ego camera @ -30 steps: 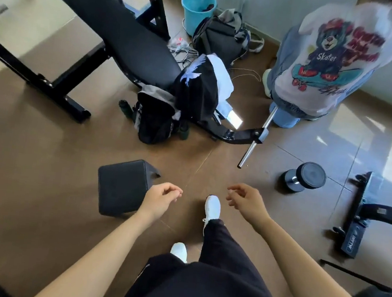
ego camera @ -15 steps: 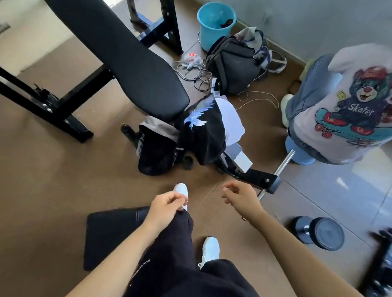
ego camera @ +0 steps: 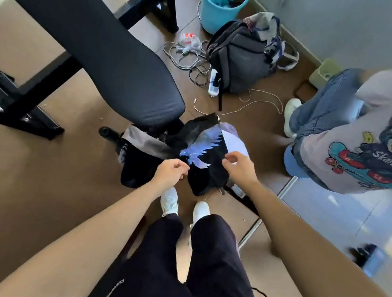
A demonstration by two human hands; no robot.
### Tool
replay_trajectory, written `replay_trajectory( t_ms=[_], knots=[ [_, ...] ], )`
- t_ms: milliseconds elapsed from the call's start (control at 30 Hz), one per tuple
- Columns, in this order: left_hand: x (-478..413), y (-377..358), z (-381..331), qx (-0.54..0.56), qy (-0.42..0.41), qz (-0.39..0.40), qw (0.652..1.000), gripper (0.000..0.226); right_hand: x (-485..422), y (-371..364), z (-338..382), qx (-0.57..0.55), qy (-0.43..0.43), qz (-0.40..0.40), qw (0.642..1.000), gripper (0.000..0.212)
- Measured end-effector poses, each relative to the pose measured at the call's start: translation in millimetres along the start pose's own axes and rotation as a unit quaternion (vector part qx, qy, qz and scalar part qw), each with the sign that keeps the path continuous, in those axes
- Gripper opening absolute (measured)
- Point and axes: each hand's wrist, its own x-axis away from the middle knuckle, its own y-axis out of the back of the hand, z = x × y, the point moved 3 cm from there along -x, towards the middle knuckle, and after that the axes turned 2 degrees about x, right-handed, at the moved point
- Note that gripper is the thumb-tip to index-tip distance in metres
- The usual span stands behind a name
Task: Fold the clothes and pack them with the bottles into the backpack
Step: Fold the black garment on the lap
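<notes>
We stand by the end of the black bench pad (ego camera: 103, 52), with both hands reaching down to the clothes piled there. On top is a black shirt (ego camera: 205, 171) with a blue and white wing on it, and a white cloth (ego camera: 236, 140) peeks out from under it. Our left hand (ego camera: 171, 172) is at the shirt's near left edge, fingers loosely curled, holding nothing we can see. Our right hand (ego camera: 239, 164) hangs over the shirt's right side with bent fingers and looks empty too; we cannot tell if it touches the cloth. The black backpack (ego camera: 136, 168) sits on the floor just left of the shirt, and what looks like a dark bottle (ego camera: 107, 133) lies right beside the bag. We think the job has only begun, since nothing looks folded or packed. To do this step well, we should pinch the shirt at two far-apart spots, like the shoulders, and lift it up so it hangs flat. We should take only the top shirt, so the white cloth does not come along. Cloth is floppy and can snag on the bench, so we go slowly. Then we need a flat place to fold it, maybe the bench pad.
</notes>
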Motion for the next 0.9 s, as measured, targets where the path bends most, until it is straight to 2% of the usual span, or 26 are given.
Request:
replay_trajectory(
  t_ms=[100,200,267,400,567,667,767,833,900],
  knots=[
    [-49.4,1.9,-12.5,-0.026,0.010,0.000,1.000,0.009,-58.2,-6.3,8.2,0.028,-0.019,-0.004,0.999,0.041],
    [-85.9,-3.7,-21.3,-0.066,0.013,0.011,0.998,0.029,-96.2,-19.7,8.3,0.059,-0.038,0.001,0.998,0.051],
    [-102.0,-15.8,-22.0,-0.071,0.012,0.028,0.997,0.037,-109.7,-28.1,4.4,0.074,-0.054,-0.011,0.996,0.045],
    [-111.1,-39.6,-16.0,-0.060,0.038,0.049,0.996,0.039,-116.8,-45.7,5.7,0.064,-0.052,-0.024,0.996,0.017],
    [-113.4,-39.6,-11.6,-0.020,0.070,0.059,0.996,0.037,-113.9,-64.0,16.2,0.116,-0.044,0.047,0.991,0.015],
    [-114.1,-28.7,-12.1,0.030,0.120,0.076,0.989,0.026,-106.0,-67.0,30.9,0.100,0.042,0.067,0.992,0.040],
    [-115.1,-11.8,-23.0,0.101,0.152,0.014,0.983,0.037,-86.5,-67.4,44.5,0.085,0.187,0.081,0.975,0.049],
    [-112.7,-2.0,-35.6,0.136,0.135,-0.020,0.981,0.038,-70.7,-70.6,46.1,0.081,0.256,0.121,0.956,0.041],
    [-110.7,1.5,-42.8,0.128,0.119,-0.014,0.985,0.036,-55.7,-75.1,46.7,0.091,0.314,0.145,0.934,0.030]
  ],
)
